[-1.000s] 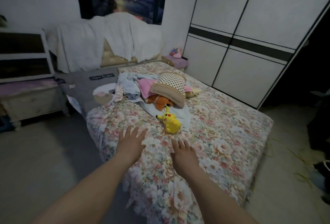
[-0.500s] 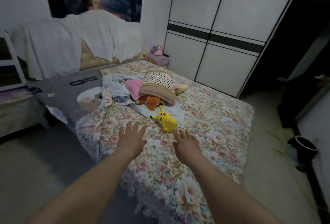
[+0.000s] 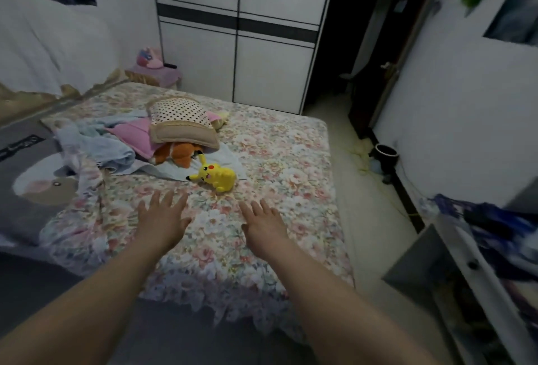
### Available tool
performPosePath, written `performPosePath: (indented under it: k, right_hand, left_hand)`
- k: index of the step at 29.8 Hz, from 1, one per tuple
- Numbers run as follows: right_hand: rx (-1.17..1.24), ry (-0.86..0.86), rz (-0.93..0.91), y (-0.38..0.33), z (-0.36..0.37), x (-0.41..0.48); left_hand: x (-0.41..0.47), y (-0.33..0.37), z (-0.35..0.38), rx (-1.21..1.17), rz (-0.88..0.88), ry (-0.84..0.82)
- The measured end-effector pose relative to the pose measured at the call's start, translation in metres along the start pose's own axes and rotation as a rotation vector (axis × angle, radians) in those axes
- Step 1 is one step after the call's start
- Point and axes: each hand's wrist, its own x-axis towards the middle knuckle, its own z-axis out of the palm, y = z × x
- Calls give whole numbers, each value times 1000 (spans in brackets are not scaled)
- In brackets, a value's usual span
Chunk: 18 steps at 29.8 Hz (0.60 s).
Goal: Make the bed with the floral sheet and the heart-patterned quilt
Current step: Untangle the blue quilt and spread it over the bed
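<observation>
Left hand (image 3: 163, 217): palm down over the floral sheet (image 3: 291, 178), fingers (image 3: 155, 200) straight and fanned apart, gripping nothing; cannot tell whether pressing or just above the cloth.
Right hand (image 3: 263, 223): palm down beside the left, apart from it, fingers straight and slightly spread, holding nothing; contact with the cloth likewise cannot be told.
Floral sheet: spread under both sets of fingers and far beyond them to the right; bunched and wrinkled just left of the left fingers; frilled hem hanging over the near edge, back behind the wrists.
Bed (image 3: 20, 219): grey part with a cartoon print uncovered, well left of the left fingers.
Yellow plush toy (image 3: 217, 175): lying on its side on the sheet, just beyond the fingertips, between the two hands' lines of reach.
Polka-dot pillow (image 3: 182, 120): farther beyond the fingers, tilted, resting on an orange plush toy (image 3: 177, 153).
Pink cloth (image 3: 136, 134) and light blue cloth (image 3: 99, 149): crumpled in a heap beyond and left of the left fingers, touching the pillow.
White wardrobe (image 3: 238, 44): with dark bands, far beyond the right fingers.
Dark bin (image 3: 385, 155): on the floor, well right of the right fingers.
Small nightstand (image 3: 157, 73): far beyond the left fingers, with a pink thing on top.
</observation>
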Motion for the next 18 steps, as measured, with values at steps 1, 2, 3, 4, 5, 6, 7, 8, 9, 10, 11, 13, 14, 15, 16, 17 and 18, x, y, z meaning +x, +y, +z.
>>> performPosePath:
  k: [1,2,3,4,5,6,7,8,9,10,11,13,14,15,16,17,18]
  right_hand:
    - [0,-15,-4,1,4,-3]
    - [5,-31,28,8,9,-10]
    - [-1,-52,64,14,14,-16]
    - [-6,-63,107,21,16,-21]
    - [-13,-71,137,26,17,-25]
    - [-21,-74,166,30,20,-28]
    - [-28,-74,169,30,22,-27]
    - [-24,-82,163,29,24,-26]
    - [-14,-89,145,22,23,-24]
    - [-9,-84,130,17,21,-21]
    - [-1,-60,105,13,19,-11]
    - [17,-34,74,5,15,0]
    - [25,-34,69,6,14,-2]
    - [34,-13,29,2,11,15]
    - [51,-2,19,2,10,23]
    - [37,4,7,1,8,30]
    - [50,22,-4,1,8,35]
  left_hand:
    - [0,-3,3,-2,-13,0]
    - [2,1,3,-4,5,0]
    - [2,4,5,-8,33,-1]
    - [4,8,9,-20,60,10]
    - [5,10,14,-33,75,9]
    - [6,12,18,-41,90,2]
    - [4,11,21,-34,94,-7]
    - [3,11,25,-16,99,-10]
    - [4,8,29,-12,93,-21]
    - [5,6,33,-19,87,-21]
    - [10,3,30,-5,73,-23]
    - [15,0,27,11,71,-49]
    - [15,5,29,5,79,-60]
    - [25,0,26,0,53,-53]
    - [30,3,24,-3,36,-58]
    - [36,4,22,-4,33,-60]
    - [40,4,21,2,38,-62]
